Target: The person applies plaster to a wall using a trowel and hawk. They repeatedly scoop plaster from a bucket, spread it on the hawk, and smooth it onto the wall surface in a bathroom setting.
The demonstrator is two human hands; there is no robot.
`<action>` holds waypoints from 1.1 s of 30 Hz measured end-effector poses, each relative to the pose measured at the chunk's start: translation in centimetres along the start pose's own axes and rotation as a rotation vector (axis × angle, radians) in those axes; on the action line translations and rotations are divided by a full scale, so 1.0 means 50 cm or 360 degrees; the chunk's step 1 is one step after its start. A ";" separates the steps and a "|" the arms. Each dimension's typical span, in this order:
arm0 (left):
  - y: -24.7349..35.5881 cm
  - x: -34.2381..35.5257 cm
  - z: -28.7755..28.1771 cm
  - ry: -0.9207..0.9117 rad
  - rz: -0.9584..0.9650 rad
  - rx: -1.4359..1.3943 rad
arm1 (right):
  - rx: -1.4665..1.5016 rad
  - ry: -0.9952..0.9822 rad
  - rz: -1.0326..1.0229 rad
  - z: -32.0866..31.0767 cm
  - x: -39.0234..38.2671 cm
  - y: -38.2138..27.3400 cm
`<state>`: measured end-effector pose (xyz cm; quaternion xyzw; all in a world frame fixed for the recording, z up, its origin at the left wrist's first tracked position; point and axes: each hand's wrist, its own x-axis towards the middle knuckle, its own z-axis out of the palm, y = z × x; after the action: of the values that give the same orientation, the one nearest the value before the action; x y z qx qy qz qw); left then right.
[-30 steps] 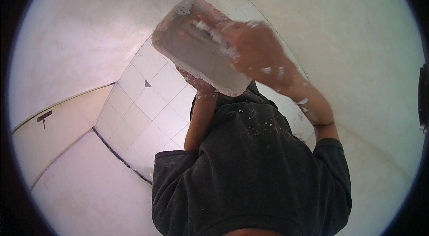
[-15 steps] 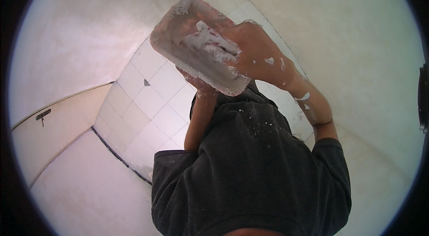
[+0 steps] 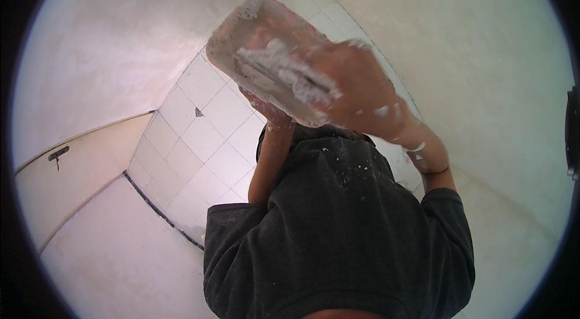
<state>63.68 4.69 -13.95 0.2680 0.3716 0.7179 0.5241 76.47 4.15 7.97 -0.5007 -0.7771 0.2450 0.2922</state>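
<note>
A pale tiled floor (image 3: 193,144) lies beneath a dark T-shirt (image 3: 350,228) at six o'clock. The plaster-smeared rectangular tray (image 3: 257,80) sits at twelve, raised above the floor. Grasping it from below, around its six o'clock, is the left hand (image 3: 269,110). The blurred right hand (image 3: 356,86) crosses from three o'clock, over white paste (image 3: 272,53); its grip I cannot tell.

Tray (image 3: 225,52) in frt of shirt (image 3: 356,228), L hand (image 3: 266,107) under, R hand (image 3: 356,83) over; flr (image 3: 206,136) below, door (image 3: 99,156) far L.
</note>
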 end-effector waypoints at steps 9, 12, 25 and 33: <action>0.002 -0.004 -0.004 -0.0114 0.0020 -0.0179 | -0.0206 0.0037 0.0060 -0.011 0.018 0.019; -0.010 -0.001 -0.019 -0.0158 0.0052 -0.0187 | -0.0368 0.0102 0.0118 -0.033 0.021 0.013; 0.020 -0.012 0.012 -0.0211 -0.0329 -0.0761 | 0.0016 -0.0169 -0.0010 -0.048 0.000 0.017; 0.008 -0.012 0.009 -0.0082 0.0205 0.0067 | -0.0225 -0.0009 0.0199 -0.040 0.016 0.035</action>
<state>64.02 4.15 -13.35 0.3207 0.3550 0.7350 0.4805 78.72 5.73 8.41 -0.5670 -0.7604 0.2086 0.2381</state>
